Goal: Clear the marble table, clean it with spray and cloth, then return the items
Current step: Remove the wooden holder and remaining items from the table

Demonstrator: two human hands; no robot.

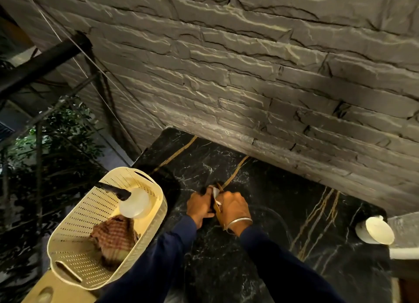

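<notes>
Both grips are meeting at the middle of the marble desk (260, 268); the left grip (199, 208) and the right grip (233, 206) are each curling round one thin brown item (217, 208) with a pale scrap showing at its far end; what it is, I cannot tell. The item is standing on edge between the two palms, its long axis running away from the person toward the stone wall (249, 76), slightly tilted.

The relation that is mattering here: the cream basket (90, 212) is sitting to the left, just beside the desk's left edge, so the left grip is the nearer one to it; it is already holding the spray bottle (133, 203) and the checked cloth (115, 237). A white cup (374, 231) is waiting well apart at the desk's right edge, nearer the right grip.

Judging from this, clearing is not yet done; the item is likely going leftward, off the desk.
</notes>
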